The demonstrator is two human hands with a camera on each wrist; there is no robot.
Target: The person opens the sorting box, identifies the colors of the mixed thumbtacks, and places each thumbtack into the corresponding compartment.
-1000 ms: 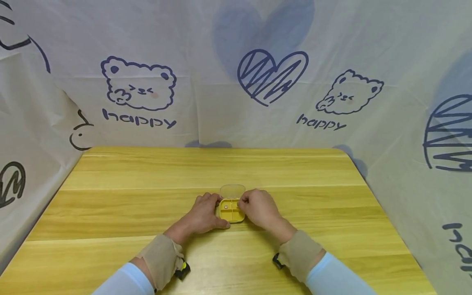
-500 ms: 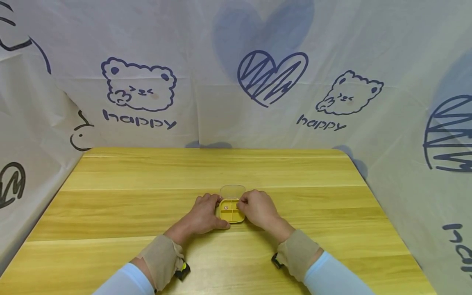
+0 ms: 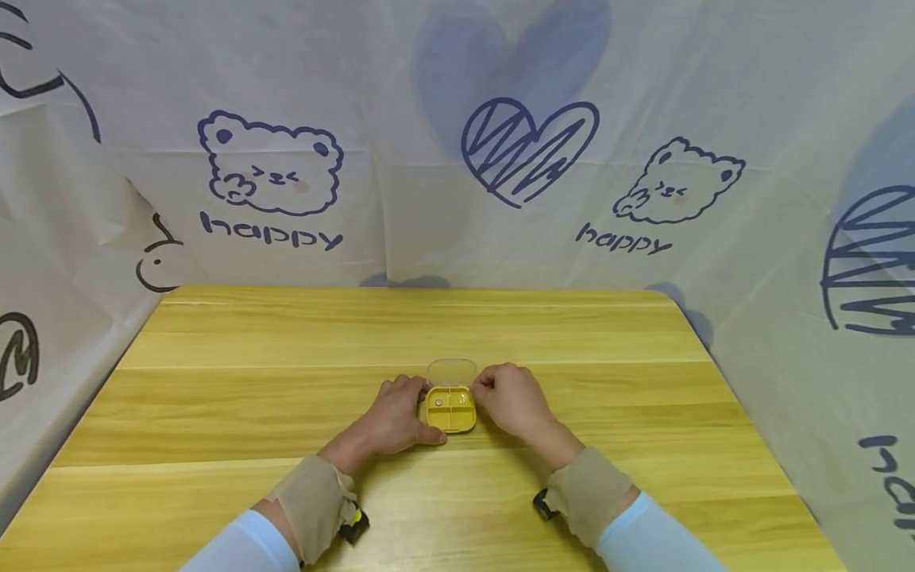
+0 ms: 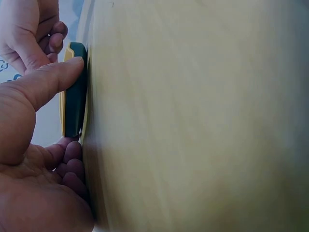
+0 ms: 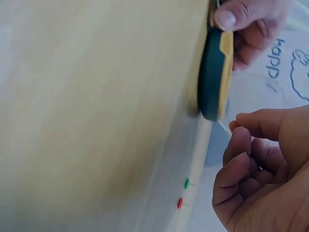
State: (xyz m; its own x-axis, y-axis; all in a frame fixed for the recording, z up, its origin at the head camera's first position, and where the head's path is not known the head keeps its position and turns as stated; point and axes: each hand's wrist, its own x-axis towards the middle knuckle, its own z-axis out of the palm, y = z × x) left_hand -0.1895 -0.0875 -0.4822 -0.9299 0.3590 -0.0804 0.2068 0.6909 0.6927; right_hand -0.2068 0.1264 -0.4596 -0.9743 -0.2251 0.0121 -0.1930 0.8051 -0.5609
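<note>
A pill box (image 3: 451, 429) with a yellow four-compartment tray and dark green shell sits on the table, its clear lid (image 3: 451, 369) folded back. In the upper left compartment is a small round whitish piece (image 3: 439, 403); a small shiny spot (image 3: 463, 400) shows in the upper right one. My left hand (image 3: 400, 415) grips the box's left side, thumb (image 4: 70, 67) on the near side and fingers at the far side. Just beyond the box's right rim is my right hand (image 3: 511, 397), fingers curled and thumb tip (image 5: 240, 117) against the index finger; nothing shows between them.
The wooden table (image 3: 286, 326) meets a white printed curtain (image 3: 400, 214) at the back and sides. In the right wrist view, a small green pin-like piece (image 5: 187, 183) and a red one (image 5: 180, 203) appear beyond the box. Both wrists wear beige bands (image 3: 312, 507).
My right hand has drawn back to the right, out of the upper right compartment, which is now uncovered. My left hand keeps its grip on the pill box in the same place.
</note>
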